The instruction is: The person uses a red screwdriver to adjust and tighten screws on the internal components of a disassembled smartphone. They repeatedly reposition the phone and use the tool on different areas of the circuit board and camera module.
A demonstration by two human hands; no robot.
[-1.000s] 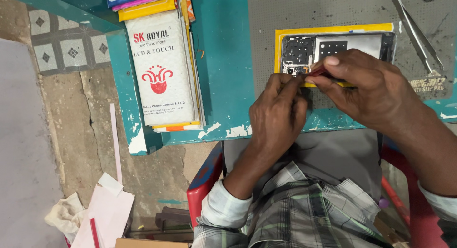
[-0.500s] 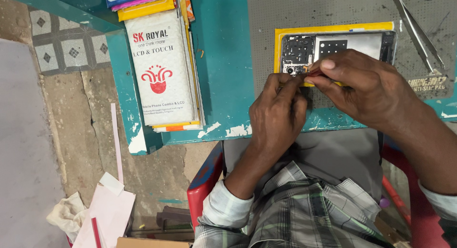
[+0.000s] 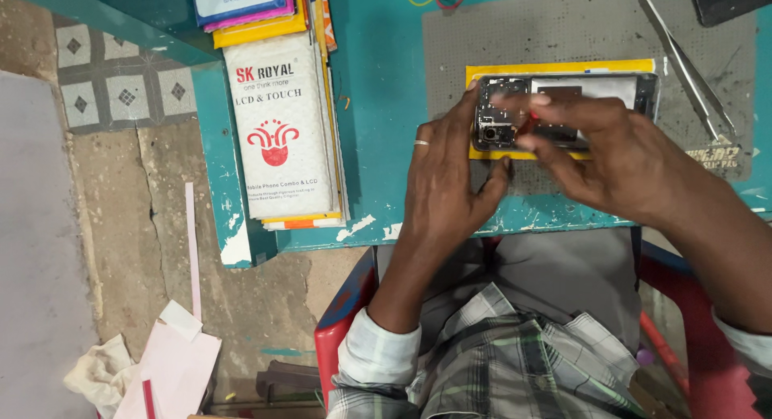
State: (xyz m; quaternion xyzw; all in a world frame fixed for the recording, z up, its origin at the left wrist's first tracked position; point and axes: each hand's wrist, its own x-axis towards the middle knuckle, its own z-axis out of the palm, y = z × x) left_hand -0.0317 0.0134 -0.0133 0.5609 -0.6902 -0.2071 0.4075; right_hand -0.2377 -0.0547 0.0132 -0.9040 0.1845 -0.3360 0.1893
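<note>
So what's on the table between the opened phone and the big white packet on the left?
In the head view, only bare teal tabletop and the grey mat's edge separate the white packet from the opened phone. Lower down, the left hand covers part of that stretch.

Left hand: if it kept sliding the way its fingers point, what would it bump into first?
The left hand points up the table, fingertips already touching the opened phone on the yellow sheet. It would probably push that phone first.
</note>
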